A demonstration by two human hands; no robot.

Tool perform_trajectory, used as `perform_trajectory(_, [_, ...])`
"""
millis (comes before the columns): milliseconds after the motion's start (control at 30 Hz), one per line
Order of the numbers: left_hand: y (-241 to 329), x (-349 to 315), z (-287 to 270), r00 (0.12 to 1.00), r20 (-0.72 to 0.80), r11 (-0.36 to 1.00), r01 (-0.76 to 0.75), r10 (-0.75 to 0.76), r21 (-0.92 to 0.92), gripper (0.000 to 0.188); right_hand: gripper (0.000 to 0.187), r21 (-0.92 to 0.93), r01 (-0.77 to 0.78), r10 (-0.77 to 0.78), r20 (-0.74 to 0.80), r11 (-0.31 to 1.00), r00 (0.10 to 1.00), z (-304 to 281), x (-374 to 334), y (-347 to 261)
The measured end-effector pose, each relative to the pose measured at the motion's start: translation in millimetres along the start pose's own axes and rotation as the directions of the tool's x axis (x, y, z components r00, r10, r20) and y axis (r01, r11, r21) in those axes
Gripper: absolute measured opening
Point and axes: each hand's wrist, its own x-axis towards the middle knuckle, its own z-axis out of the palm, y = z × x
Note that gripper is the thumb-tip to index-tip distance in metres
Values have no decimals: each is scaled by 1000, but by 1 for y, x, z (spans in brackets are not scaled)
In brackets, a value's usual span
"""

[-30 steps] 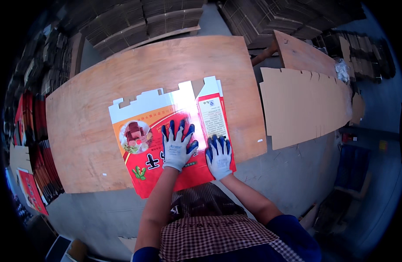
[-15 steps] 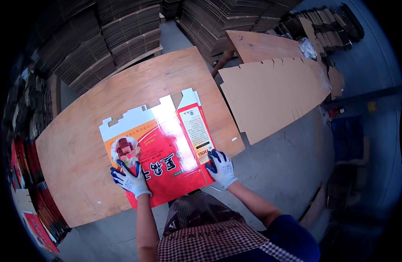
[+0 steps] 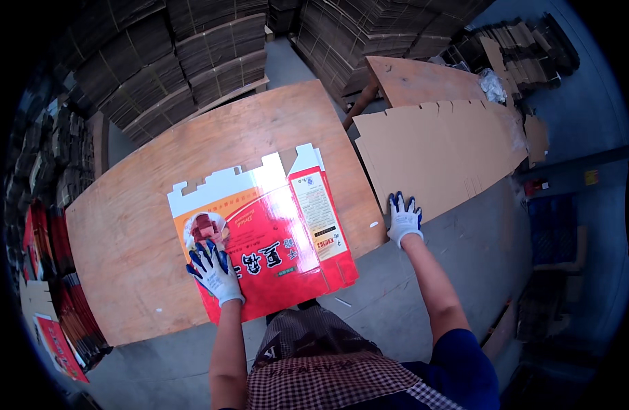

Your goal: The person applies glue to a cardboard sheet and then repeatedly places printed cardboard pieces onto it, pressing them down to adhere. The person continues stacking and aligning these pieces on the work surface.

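A flattened red printed carton (image 3: 287, 232) with white notched flaps lies on the wooden table (image 3: 137, 205), its near edge overhanging the table's front. My left hand (image 3: 217, 272), in a white glove with blue-coated fingers, rests on the carton's left part, fingers spread. My right hand (image 3: 405, 220), gloved the same way, is off the carton. It is at the lower left corner of a large plain brown cardboard sheet (image 3: 437, 157), fingers apart. Whether the fingertips touch that sheet I cannot tell.
Tall stacks of flat cardboard (image 3: 157, 61) stand behind the table. More red cartons (image 3: 58, 348) are piled at the left. A second wooden tabletop (image 3: 424, 78) lies partly under the brown sheet. Crumpled clear plastic (image 3: 492, 87) sits at its far end.
My right hand has left the carton's right edge and moved right, to the brown sheet's corner. The left hand stays on the carton. The whole view has shifted slightly.
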Motion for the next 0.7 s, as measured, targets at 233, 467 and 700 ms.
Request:
perform_trajectory(233, [1, 6, -7, 998, 26, 998, -52, 52, -24, 64, 72, 5, -60, 60, -145, 998, 988, 37, 11, 16])
perform_trajectory(467, [-10, 5, -10, 991, 87, 995, -97, 99, -20, 63, 57, 306, 273, -26, -622, 912, 783, -99, -86, 50])
perform_trajectory(700, [-18, 5, -16, 991, 61, 985, -114, 123, -134, 62, 33, 923, 363, 490, -378, 129, 786, -194, -261, 39])
